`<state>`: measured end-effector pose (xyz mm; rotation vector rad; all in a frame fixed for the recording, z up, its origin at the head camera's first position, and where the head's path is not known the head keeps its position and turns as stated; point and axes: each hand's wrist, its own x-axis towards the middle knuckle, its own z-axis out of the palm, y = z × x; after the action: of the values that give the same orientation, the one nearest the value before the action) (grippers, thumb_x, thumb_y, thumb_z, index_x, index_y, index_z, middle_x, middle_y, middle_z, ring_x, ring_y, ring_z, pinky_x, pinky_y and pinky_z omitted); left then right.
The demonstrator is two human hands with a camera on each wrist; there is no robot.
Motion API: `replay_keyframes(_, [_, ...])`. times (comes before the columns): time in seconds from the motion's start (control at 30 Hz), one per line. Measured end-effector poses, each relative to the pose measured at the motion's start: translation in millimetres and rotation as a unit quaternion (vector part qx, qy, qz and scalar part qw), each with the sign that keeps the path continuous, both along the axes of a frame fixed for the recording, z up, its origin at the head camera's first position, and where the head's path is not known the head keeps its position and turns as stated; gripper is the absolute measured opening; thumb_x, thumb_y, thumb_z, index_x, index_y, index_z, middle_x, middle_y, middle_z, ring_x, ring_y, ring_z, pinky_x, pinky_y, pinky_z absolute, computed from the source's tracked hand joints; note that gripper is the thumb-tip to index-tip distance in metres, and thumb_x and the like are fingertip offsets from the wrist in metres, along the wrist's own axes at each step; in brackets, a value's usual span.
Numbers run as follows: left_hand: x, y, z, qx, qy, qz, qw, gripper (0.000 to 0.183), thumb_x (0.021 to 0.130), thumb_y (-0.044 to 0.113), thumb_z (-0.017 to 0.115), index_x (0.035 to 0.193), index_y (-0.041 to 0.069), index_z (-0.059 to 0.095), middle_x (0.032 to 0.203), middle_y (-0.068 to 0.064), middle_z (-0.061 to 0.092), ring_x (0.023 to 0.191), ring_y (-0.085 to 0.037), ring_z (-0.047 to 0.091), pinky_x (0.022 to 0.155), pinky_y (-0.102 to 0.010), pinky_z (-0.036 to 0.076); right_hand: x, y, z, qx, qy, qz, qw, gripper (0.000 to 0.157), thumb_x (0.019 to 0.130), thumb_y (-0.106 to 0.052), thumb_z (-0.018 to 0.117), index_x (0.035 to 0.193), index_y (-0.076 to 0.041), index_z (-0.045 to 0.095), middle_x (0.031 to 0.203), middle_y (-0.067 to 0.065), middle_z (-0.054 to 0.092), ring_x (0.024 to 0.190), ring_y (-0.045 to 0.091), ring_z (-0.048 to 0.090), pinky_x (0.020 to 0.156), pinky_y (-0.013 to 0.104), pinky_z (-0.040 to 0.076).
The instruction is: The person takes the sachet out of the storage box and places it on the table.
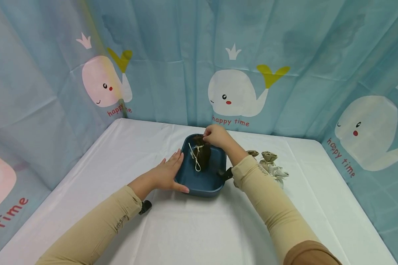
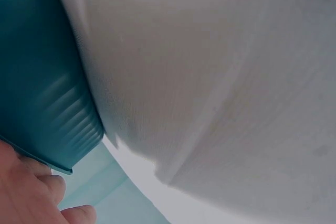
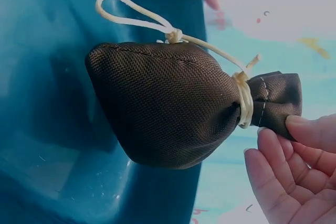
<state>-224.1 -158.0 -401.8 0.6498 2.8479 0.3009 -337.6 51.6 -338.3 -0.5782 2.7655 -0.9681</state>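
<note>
A dark brown cloth drawstring pouch (image 3: 168, 103), its neck wound with cream cord, is over the blue plastic basin (image 1: 202, 187). My right hand (image 1: 217, 137) pinches the gathered top of the pouch between thumb and fingers, as the right wrist view shows closely. A looped end of the cord (image 3: 131, 11) hangs along the pouch's side. My left hand (image 1: 167, 173) rests against the basin's left side, fingers spread straight along the rim and thumb at the near corner. In the left wrist view, the left fingers (image 2: 47, 187) lie at the ribbed outer wall of the basin.
Several more drawstring pouches, one olive-brown (image 1: 269, 157) and one pale grey (image 1: 278, 172), stand right of the basin, partly behind the right forearm. A white cloth (image 1: 179, 228) covers the table. Blue curtains (image 1: 172, 73) with whale prints hang behind and at both sides.
</note>
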Motion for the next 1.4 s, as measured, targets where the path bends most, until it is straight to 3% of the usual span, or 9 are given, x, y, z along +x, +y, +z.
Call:
replay_keyframes(0.43, [0.3, 1.2, 0.8, -0.002, 0.008, -0.001, 1.0, 0.133, 0.056, 0.084, 0.051, 0.146, 0.0, 0.001, 0.152, -0.016, -0.005, 0.14, -0.029, 0.002, 0.106, -0.057, 0.013, 6.6, 17.1, 16.3, -0.071, -0.013, -0.011, 0.997, 0.011, 0.088, -0.008, 0.058, 0.078, -0.001, 0.059, 0.083, 0.011, 0.058, 0.078, 0.023, 0.066, 0.069, 0.032, 0.053])
replay_keyframes(0.67, [1.1, 1.7, 1.2, -0.007, 0.003, 0.004, 1.0, 0.133, 0.056, 0.084, 0.052, 0.147, 0.004, -0.003, 0.152, -0.013, -0.009, 0.14, -0.025, -0.003, 0.108, -0.054, 0.012, 13.1, 29.5, 26.4, -0.112, -0.037, -0.032, 0.992, 0.013, 0.09, -0.007, 0.055, 0.079, 0.0, 0.053, 0.083, 0.012, 0.053, 0.081, 0.025, 0.065, 0.075, 0.037, 0.052])
replay_keyframes(1.07, [0.7, 2.6, 1.4, -0.017, -0.007, 0.011, 0.9998, 0.134, 0.056, 0.085, 0.053, 0.146, 0.006, -0.006, 0.152, -0.01, -0.013, 0.14, -0.023, -0.006, 0.109, -0.052, 0.009, 23.7, 53.3, 40.5, -0.121, -0.016, -0.057, 0.991, 0.011, 0.09, -0.01, 0.055, 0.083, -0.001, 0.056, 0.084, 0.012, 0.058, 0.079, 0.023, 0.066, 0.077, 0.037, 0.052])
replay_keyframes(1.4, [0.8, 2.2, -0.5, -0.017, -0.003, 0.01, 0.9998, 0.133, 0.056, 0.085, 0.051, 0.146, 0.006, -0.006, 0.152, -0.011, -0.011, 0.14, -0.022, -0.007, 0.109, -0.052, 0.009, 43.6, 74.8, 55.4, -0.14, -0.015, -0.061, 0.988, 0.009, 0.089, -0.006, 0.053, 0.084, 0.002, 0.054, 0.084, 0.014, 0.057, 0.078, 0.024, 0.066, 0.073, 0.036, 0.053])
